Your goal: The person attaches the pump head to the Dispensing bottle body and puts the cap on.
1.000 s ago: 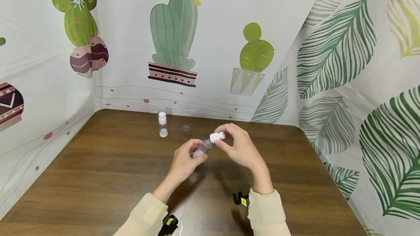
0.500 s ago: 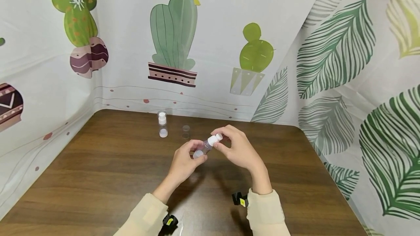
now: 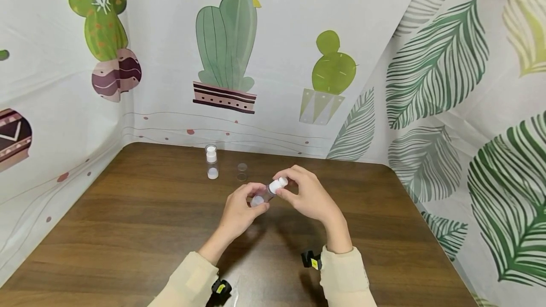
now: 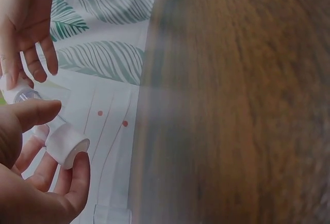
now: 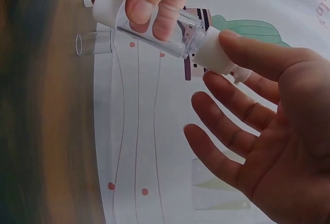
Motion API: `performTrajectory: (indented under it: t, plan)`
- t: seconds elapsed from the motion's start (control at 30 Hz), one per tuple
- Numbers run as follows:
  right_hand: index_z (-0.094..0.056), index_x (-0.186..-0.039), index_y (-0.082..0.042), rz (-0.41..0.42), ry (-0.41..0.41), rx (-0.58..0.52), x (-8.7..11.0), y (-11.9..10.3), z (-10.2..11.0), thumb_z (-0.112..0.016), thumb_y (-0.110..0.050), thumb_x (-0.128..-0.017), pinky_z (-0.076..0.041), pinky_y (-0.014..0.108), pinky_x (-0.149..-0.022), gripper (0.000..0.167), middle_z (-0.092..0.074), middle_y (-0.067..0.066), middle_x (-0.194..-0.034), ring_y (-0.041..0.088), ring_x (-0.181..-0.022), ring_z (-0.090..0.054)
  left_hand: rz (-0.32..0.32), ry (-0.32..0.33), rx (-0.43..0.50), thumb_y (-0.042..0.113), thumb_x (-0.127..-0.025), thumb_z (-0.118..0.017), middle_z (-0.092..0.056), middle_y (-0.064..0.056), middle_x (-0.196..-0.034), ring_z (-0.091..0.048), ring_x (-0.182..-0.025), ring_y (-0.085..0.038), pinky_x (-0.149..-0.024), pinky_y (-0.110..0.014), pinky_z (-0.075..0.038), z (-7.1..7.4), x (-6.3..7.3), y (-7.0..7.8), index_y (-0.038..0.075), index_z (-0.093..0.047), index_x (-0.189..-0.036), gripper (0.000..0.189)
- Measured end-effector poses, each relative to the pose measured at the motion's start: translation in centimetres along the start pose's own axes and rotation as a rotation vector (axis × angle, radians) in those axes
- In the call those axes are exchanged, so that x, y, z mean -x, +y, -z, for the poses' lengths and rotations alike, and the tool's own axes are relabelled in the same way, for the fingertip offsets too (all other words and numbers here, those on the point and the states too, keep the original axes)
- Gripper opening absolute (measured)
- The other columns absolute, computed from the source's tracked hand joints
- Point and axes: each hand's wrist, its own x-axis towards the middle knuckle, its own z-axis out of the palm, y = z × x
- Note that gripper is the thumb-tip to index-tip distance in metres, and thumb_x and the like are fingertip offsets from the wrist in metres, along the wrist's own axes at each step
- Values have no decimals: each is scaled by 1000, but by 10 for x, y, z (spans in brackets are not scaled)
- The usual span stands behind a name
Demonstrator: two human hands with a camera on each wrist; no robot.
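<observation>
My left hand [image 3: 240, 207] grips a small clear bottle [image 5: 178, 41] by its body, tilted above the table. The bottle's white base [image 4: 67, 144] points down and left, against my left fingers in the left wrist view. My right hand [image 3: 311, 195] pinches a white pump top [image 5: 211, 51] between thumb and fingertips. The pump top sits at the bottle's neck, in line with the body. Whether its thread is engaged cannot be seen. In the right wrist view the other right fingers are spread and lightly bent, apart from the bottle.
A second bottle [image 3: 212, 162] with a white pump and a clear cover stands at the back of the wooden table [image 3: 141, 231]. Right of it stands a clear cap [image 3: 241, 172]. A patterned cloth [image 3: 281, 60] hangs along the table's back edge.
My right hand has brought the pump top down and left, from just off the bottle's mouth onto its neck. My left hand and the bottle have stayed in place.
</observation>
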Motion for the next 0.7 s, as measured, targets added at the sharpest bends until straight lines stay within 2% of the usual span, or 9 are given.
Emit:
performTrajectory:
  t: [0.27, 0.43, 0.57, 0.7]
  plan:
    - [-74, -102, -16, -25, 45, 29, -2, 1, -4, -84, -20, -93, -58, 41, -82, 13, -68, -8, -96, 12, -89, -65, 8, 3, -12, 12, -82, -90, -74, -2, -113, -69, -105, -22, -87, -40, -54, 0, 0, 1, 15, -75, -116, 37]
    - [-73, -96, -20, -110, 49, 42, -2, 2, -6, -84, -28, -93, -55, 35, -75, 14, -69, -9, -87, 14, -82, -64, 9, 4, -20, 12, -82, -90, -75, -1, -113, -68, -104, -21, -88, -40, -53, -1, 1, -2, 15, -75, -115, 37]
    - [-74, -105, -19, -120, 39, 51, -1, 2, -4, -84, -33, -93, -56, 38, -80, 21, -70, -9, -93, 15, -88, -66, 6, 4, -22, 10, -82, -90, -75, -1, -113, -69, -104, -22, -89, -41, -53, -2, 1, -3, 16, -75, -115, 37]
    - [-72, -122, -16, -69, 47, 33, 1, 3, 2, -86, -31, -91, -56, 43, -91, 37, -72, -6, -107, 15, -100, -67, 3, 3, -20, 11, -82, -91, -75, -1, -114, -69, -105, -22, -90, -43, -53, -2, 0, -2, 15, -74, -116, 38]
